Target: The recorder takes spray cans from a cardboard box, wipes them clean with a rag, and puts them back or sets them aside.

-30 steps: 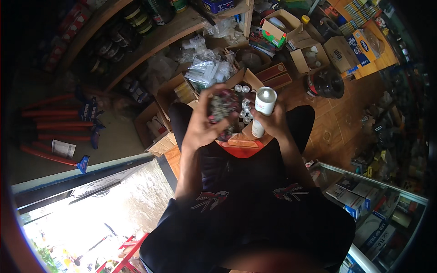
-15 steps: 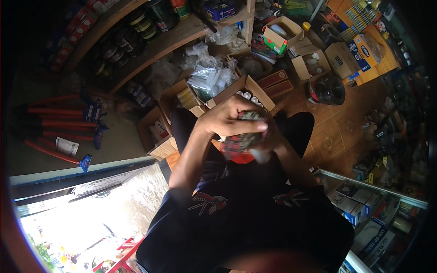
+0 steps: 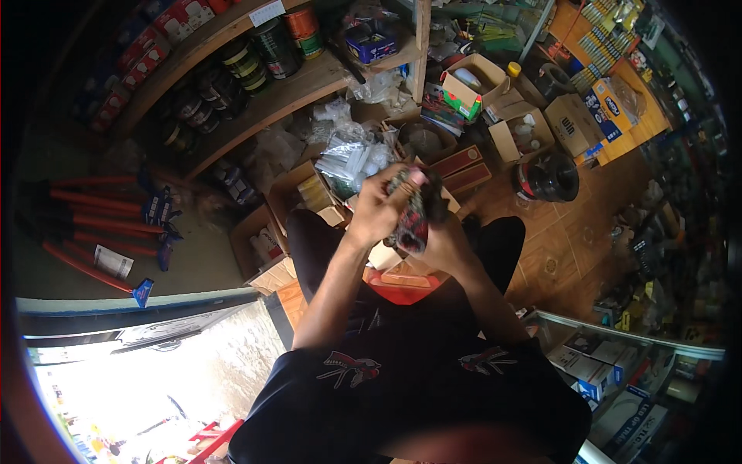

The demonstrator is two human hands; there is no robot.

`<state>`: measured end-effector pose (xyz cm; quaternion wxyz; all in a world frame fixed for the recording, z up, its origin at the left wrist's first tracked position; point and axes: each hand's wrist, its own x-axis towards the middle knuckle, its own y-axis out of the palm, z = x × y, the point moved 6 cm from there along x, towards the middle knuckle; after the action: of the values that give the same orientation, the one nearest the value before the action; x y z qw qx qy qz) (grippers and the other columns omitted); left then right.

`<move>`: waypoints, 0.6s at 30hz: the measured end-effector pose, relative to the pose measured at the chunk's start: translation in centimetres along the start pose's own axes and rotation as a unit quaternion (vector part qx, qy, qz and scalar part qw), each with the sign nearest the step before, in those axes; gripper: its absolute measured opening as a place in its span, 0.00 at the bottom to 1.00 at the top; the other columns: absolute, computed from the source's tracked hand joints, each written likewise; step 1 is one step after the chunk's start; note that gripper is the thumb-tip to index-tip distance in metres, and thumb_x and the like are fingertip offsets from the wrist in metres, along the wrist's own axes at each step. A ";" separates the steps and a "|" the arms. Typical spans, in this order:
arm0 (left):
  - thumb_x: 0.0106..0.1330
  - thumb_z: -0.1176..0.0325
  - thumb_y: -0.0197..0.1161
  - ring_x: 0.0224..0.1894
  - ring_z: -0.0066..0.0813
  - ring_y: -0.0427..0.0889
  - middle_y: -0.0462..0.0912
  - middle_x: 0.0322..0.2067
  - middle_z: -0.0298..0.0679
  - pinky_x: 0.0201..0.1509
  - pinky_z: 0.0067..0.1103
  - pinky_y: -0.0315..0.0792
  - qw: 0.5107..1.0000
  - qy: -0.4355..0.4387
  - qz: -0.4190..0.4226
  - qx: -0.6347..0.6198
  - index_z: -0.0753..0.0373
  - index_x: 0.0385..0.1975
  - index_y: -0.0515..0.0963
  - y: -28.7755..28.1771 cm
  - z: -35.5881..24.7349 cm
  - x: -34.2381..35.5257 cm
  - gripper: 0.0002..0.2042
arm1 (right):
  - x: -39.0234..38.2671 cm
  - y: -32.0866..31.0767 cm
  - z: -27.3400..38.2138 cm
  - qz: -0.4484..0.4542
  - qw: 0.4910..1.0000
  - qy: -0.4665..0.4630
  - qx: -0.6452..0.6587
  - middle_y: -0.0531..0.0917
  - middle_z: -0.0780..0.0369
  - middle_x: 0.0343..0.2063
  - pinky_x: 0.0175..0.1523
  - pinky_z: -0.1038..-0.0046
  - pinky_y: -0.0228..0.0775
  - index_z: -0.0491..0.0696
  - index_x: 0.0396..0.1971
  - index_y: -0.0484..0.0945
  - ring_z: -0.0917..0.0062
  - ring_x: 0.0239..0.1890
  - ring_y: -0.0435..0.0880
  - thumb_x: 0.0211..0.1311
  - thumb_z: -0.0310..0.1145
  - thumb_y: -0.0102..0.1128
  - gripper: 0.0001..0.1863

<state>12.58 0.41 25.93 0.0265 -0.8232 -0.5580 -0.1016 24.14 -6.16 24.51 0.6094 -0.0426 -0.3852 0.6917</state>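
Note:
My left hand (image 3: 376, 207) and my right hand (image 3: 442, 236) meet in front of me, above my knees. Between them is a dark patterned cloth (image 3: 410, 213) with red and pale specks, bunched into a roll. The left hand's fingers press on the cloth from above and from the left. From below and from the right, the right hand cups it. Whatever is inside the cloth is hidden. Under my hands lie an open cardboard box (image 3: 386, 255) and a red seat edge (image 3: 402, 292).
Open cardboard boxes (image 3: 267, 243) and plastic bags (image 3: 352, 158) crowd the floor ahead. A wooden shelf (image 3: 286, 97) holds tins. Red-handled tools (image 3: 93, 224) lie at the left. A black round drum (image 3: 549, 178) stands at the right, and a glass display case (image 3: 610, 363) at the lower right.
A second ago my right hand held up a white cylinder and my left held the cloth apart from it. Both hands have since closed together around the cloth, and the cylinder is out of sight.

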 end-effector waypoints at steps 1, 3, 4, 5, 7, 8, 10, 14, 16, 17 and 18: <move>0.78 0.65 0.61 0.40 0.18 0.79 0.86 0.37 0.35 0.47 0.20 0.73 0.998 -0.048 -0.047 -0.018 0.68 0.48 0.83 -0.9 2.0 -0.2 0.12 | 0.1 0.0 -0.4 -0.017 0.994 0.074 -0.076 0.86 0.50 0.30 0.35 0.58 0.80 0.39 0.52 0.75 0.55 0.31 0.88 0.52 0.38 0.73 0.30; 0.77 0.63 0.63 0.42 0.20 0.81 0.86 0.40 0.36 0.49 0.19 0.74 0.980 -0.034 -0.158 -0.113 0.67 0.50 0.83 -1.7 3.2 -0.7 0.13 | 0.9 0.4 -0.4 -0.013 0.993 0.067 -0.096 0.86 0.50 0.28 0.36 0.55 0.80 0.39 0.54 0.73 0.52 0.31 0.88 0.54 0.40 0.71 0.31; 0.77 0.62 0.63 0.45 0.24 0.83 0.86 0.44 0.38 0.52 0.20 0.76 0.963 -0.056 -0.149 -0.219 0.66 0.55 0.80 -1.6 4.0 -1.1 0.16 | 0.9 0.4 -0.4 -0.025 0.990 0.051 -0.130 0.86 0.50 0.28 0.36 0.55 0.80 0.39 0.53 0.74 0.52 0.30 0.87 0.53 0.39 0.72 0.31; 0.77 0.63 0.61 0.48 0.28 0.85 0.86 0.45 0.38 0.55 0.22 0.80 0.935 -0.079 -0.118 -0.326 0.65 0.60 0.77 -1.4 3.8 -1.5 0.17 | 1.0 0.5 -0.6 -0.037 0.985 0.034 -0.163 0.86 0.50 0.27 0.35 0.55 0.80 0.39 0.53 0.74 0.52 0.29 0.87 0.52 0.37 0.72 0.30; 0.77 0.63 0.61 0.49 0.30 0.86 0.86 0.47 0.38 0.56 0.24 0.81 0.876 -0.069 -0.114 -0.464 0.64 0.63 0.74 -1.2 4.8 -2.7 0.19 | 1.7 -0.5 1.9 -0.088 0.995 0.049 0.008 0.87 0.49 0.33 0.40 0.56 0.82 0.42 0.50 0.76 0.52 0.35 0.89 0.50 0.35 0.77 0.28; 0.77 0.63 0.61 0.51 0.31 0.86 0.84 0.51 0.39 0.56 0.25 0.82 0.866 -0.083 -0.138 -0.473 0.64 0.64 0.74 -1.6 6.1 -2.5 0.20 | 2.0 -0.2 1.9 -0.079 0.995 0.054 0.033 0.87 0.48 0.35 0.42 0.57 0.82 0.43 0.52 0.75 0.52 0.37 0.89 0.50 0.36 0.78 0.30; 0.78 0.62 0.59 0.54 0.28 0.82 0.82 0.53 0.38 0.60 0.25 0.76 0.927 -0.032 -0.190 -0.322 0.63 0.63 0.74 -2.5 5.8 -4.0 0.19 | 2.4 0.0 1.8 -0.071 0.994 0.059 0.057 0.87 0.47 0.37 0.44 0.57 0.82 0.44 0.54 0.73 0.51 0.40 0.89 0.50 0.37 0.78 0.32; 0.77 0.69 0.59 0.57 0.32 0.80 0.83 0.52 0.45 0.67 0.29 0.69 0.960 0.122 -0.252 -0.008 0.68 0.53 0.79 -3.2 0.0 -6.3 0.11 | 2.7 0.3 1.7 -0.024 0.989 0.084 0.122 0.86 0.46 0.40 0.47 0.55 0.81 0.43 0.58 0.67 0.48 0.43 0.88 0.48 0.35 0.80 0.39; 0.74 0.73 0.61 0.56 0.36 0.82 0.85 0.50 0.48 0.65 0.30 0.71 0.951 0.163 -0.259 0.051 0.69 0.47 0.81 -3.6 -2.0 -6.9 0.08 | 2.3 0.4 2.0 0.023 0.994 0.076 0.075 0.84 0.45 0.40 0.46 0.52 0.80 0.43 0.59 0.65 0.45 0.43 0.86 0.42 0.35 0.83 0.45; 0.70 0.74 0.64 0.50 0.36 0.85 0.86 0.46 0.47 0.60 0.30 0.75 0.948 0.185 -0.252 0.067 0.68 0.44 0.83 -3.6 -3.3 -7.0 0.07 | 2.2 0.7 2.5 0.057 0.993 0.093 0.043 0.84 0.44 0.39 0.44 0.52 0.80 0.43 0.61 0.62 0.44 0.42 0.86 0.38 0.35 0.84 0.49; 0.67 0.75 0.66 0.47 0.37 0.86 0.87 0.43 0.47 0.57 0.30 0.76 0.946 0.222 -0.202 0.120 0.68 0.41 0.84 -3.4 -5.1 -6.6 0.06 | 2.2 1.4 2.5 0.044 0.993 0.071 0.087 0.85 0.45 0.38 0.44 0.53 0.80 0.43 0.58 0.66 0.46 0.42 0.87 0.40 0.35 0.83 0.44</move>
<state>6.38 -5.17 29.34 0.2269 -0.6402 -0.7009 -0.2176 21.11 -5.39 26.38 0.6055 -0.0552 -0.2777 0.7438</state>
